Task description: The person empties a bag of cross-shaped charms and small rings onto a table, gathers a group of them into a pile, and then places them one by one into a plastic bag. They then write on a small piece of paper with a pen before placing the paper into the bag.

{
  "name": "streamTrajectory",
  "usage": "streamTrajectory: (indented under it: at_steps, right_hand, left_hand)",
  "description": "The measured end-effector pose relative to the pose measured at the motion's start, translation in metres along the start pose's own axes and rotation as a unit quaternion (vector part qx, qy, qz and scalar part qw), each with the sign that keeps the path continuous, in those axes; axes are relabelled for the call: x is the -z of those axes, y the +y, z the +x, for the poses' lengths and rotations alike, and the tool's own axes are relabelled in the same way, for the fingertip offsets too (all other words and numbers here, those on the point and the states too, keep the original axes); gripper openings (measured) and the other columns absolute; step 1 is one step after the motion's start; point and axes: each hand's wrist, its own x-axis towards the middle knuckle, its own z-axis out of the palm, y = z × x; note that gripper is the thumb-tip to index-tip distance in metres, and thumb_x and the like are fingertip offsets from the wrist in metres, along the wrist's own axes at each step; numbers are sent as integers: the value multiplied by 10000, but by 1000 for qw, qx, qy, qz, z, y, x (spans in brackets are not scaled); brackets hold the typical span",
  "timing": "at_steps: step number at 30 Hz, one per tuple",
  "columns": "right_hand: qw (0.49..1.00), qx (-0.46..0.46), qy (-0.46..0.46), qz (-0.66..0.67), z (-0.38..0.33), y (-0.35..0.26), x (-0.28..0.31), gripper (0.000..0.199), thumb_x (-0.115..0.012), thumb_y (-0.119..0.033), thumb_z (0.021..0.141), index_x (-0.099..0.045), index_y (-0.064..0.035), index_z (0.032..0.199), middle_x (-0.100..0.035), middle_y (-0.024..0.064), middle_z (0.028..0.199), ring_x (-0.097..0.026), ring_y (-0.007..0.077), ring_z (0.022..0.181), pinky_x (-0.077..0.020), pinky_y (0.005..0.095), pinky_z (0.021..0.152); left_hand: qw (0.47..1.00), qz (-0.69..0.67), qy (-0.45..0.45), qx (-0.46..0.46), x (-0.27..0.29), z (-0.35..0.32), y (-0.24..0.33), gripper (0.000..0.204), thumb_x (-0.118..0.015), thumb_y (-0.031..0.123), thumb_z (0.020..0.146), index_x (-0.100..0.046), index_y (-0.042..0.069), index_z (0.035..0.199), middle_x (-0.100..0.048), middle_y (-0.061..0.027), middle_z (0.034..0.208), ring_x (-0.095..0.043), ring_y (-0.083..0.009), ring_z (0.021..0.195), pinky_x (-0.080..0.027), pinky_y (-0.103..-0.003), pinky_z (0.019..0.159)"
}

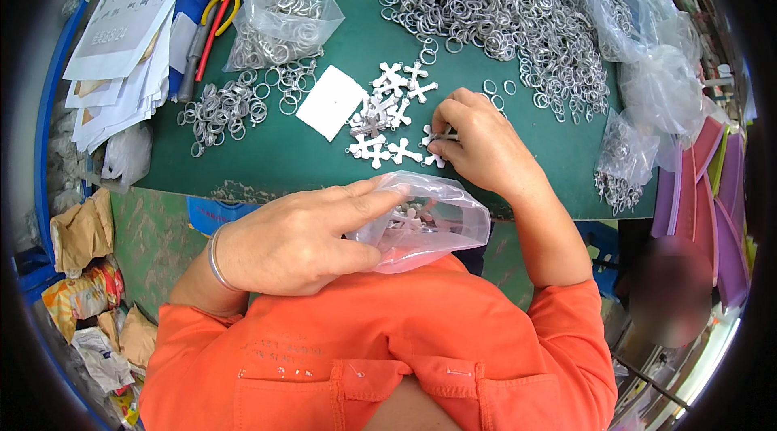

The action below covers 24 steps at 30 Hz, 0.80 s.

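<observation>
My left hand (303, 237) grips the rim of a clear bag (472, 229), fingers along the upper edge and thumb lower down, so its mouth gapes just off the near edge of the surface (279, 160). Small metal pieces (411, 216) show inside, too blurred by the plastic for me to count. My right hand (490, 144) is closed at thumb and forefinger, pinching what looks like a metal cross (434, 161) at the right end of the loose cluster of crosses (379, 111), which lies in front of me just beyond the bag.

To work cleanly, I should take each cross by one arm, lift it clear of its neighbours in case they hook together, and hold the bag mouth wide and close under the edge so that nothing drops to the floor.

A white card (330, 103) sits left of the cluster, with a small pile of rings (222, 111) beyond it. A few loose rings (499, 95) lie right beside my right hand and could get swept up with the crosses. The big heap of rings (486, 6) fills the far side, limiting room there. The bagged rings (279, 26) and the pliers (217, 34) stand farther left, out of my way.
</observation>
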Motion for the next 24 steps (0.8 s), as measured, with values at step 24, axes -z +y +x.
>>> streamTrajectory:
  at_steps: [24]
  right_hand:
    - [987,81,51,128,-25,-11,32,188,-707,-30,747,-638,-5,920,-617,132,848,-618,300,784,-495,377,677]
  left_hand:
    - [1000,-3,-12,10,2,1,2,123,-701,62,687,-649,37,796,-509,-309,1285,-528,-455,1187,-511,-412,861]
